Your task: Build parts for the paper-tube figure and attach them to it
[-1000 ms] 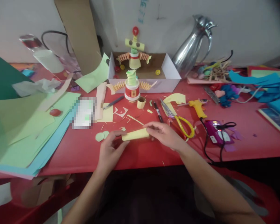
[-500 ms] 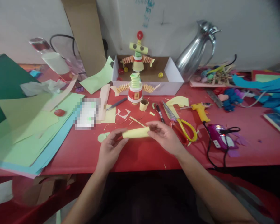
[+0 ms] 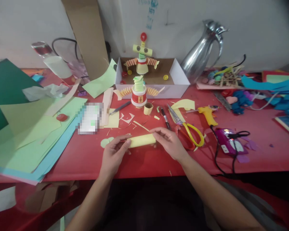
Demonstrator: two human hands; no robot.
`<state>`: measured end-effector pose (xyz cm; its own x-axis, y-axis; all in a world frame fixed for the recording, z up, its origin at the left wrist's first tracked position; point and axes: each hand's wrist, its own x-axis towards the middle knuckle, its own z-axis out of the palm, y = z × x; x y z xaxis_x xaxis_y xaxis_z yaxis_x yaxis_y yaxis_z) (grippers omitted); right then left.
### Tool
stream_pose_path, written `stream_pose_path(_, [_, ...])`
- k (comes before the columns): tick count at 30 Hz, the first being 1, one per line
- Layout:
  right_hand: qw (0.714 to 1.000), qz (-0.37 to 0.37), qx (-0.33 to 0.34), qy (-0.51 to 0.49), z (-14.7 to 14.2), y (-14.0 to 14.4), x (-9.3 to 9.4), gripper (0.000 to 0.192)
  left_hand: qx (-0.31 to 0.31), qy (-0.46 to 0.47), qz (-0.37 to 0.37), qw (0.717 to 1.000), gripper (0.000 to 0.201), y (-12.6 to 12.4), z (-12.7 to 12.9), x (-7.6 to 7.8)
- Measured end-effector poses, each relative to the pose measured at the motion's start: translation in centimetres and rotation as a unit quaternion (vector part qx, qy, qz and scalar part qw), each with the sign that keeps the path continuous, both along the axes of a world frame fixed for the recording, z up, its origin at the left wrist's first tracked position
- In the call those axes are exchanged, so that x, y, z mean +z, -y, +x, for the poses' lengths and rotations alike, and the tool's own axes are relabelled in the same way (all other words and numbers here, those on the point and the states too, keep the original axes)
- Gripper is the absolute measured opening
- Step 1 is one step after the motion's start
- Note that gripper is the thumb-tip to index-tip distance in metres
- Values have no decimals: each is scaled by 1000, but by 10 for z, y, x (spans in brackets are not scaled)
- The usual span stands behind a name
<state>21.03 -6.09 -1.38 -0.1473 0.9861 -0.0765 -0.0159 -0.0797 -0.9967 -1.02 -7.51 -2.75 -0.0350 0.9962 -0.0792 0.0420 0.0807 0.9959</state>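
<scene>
A yellow paper roll (image 3: 142, 140) is held level above the red table (image 3: 144, 163), one end in each hand. My left hand (image 3: 115, 153) pinches its left end between thumb and fingers. At the right end, my right hand (image 3: 170, 142) has its thumb and fingertips closed on the paper. Behind the roll stands a paper-cup figure (image 3: 139, 96) with pleated paper arms and a folded green paper neck. Next to that figure is a short paper tube (image 3: 148, 108). A finished-looking figure (image 3: 142, 61) with a yellow roll as its head stands farther back, at the white box.
Scissors (image 3: 186, 125), a marker (image 3: 165, 118) and a yellow glue gun (image 3: 207, 115) lie to the right, its cord by a purple power block (image 3: 228, 141). Coloured paper sheets (image 3: 33, 144) cover the left. At the back are a white box (image 3: 156, 91) and a steel jug (image 3: 199, 54).
The paper roll has shifted slightly right and a little lower, and the left thumb now laps over its left end. Both hands keep hold of it.
</scene>
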Motion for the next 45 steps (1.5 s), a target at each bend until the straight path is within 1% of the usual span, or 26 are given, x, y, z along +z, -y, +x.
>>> stream_pose_path(2, [1000,-19,8,-18,-1,-1,-1,24,3,1,-6,1000,25,-1,0,0])
stream_pose_path(4, [999,-25,-2,-30,0,-2,-3,28,14,16,-15,1000,24,-1,0,1])
stream_pose_path(6, [998,-6,-54,-28,4,-3,-5,27,27,45,-28,998,24,-2,1,1])
stream_pose_path(8, [991,33,-130,-14,8,-2,-7,24,35,79,-41,995,23,-3,2,1])
stream_pose_path(10, [979,68,-191,-9,11,1,-7,31,41,111,-46,992,24,-4,3,2])
stream_pose_path(12, [971,96,-220,-1,9,5,-6,39,52,133,-43,989,26,-3,7,3])
stream_pose_path(13, [967,116,-227,16,6,7,-5,36,57,139,-38,988,27,-3,10,4])
stream_pose_path(15, [959,158,-222,75,-6,12,-1,19,62,144,-27,987,27,-2,15,7])
stream_pose_path(16, [956,174,-209,105,-13,14,1,32,59,142,-21,988,27,-1,18,8])
stream_pose_path(18, [956,185,-174,144,-26,15,4,74,43,133,-14,990,26,1,21,11])
stream_pose_path(19, [958,182,-160,151,-29,13,6,86,35,127,-11,991,26,2,22,12])
stream_pose_path(20, [961,175,-153,150,-31,11,8,91,30,119,-9,992,25,3,22,13])
stream_pose_path(21, [962,170,-162,141,-29,8,10,90,28,109,-4,994,25,3,22,13])
stream_pose_path(22, [961,165,-182,126,-25,4,13,82,27,99,2,995,25,3,21,12])
stream_pose_path(24, [960,153,-218,80,-11,-5,19,55,25,79,18,996,25,2,17,11])
stream_pose_path(25, [966,141,-210,58,-3,-10,22,41,22,71,27,997,26,1,16,11])
stream_pose_path(26, [976,120,-176,40,3,-14,24,33,16,66,32,997,27,0,14,10])
stream_pose_path(27, [988,92,-123,22,9,-17,26,30,11,64,35,997,28,-2,13,10])
stream_pose_path(29, [999,33,-7,-14,14,-21,26,31,7,59,37,998,29,-4,12,10])
stream_pose_path(30, [999,14,28,-32,14,-22,25,32,7,55,37,998,28,-5,12,11])
stream_pose_path(31, [998,8,42,-48,13,-22,24,32,6,51,38,998,27,-6,11,11])
stream_pose_path(34, [998,33,25,-56,7,-21,18,26,-15,45,52,997,26,-8,10,16])
stream_pose_path(37, [995,83,15,-46,7,-21,16,23,-47,65,60,995,31,-9,8,21])
stream_pose_path(39, [992,116,20,-42,9,-21,16,23,-56,64,56,995,35,-11,8,24])
stream_pose_path(42, [989,148,17,-25,10,-19,16,23,-59,33,56,996,33,-15,8,27])
stream_pose_path(45, [983,183,-4,7,10,-16,14,26,-58,-4,70,996,32,-18,7,27])
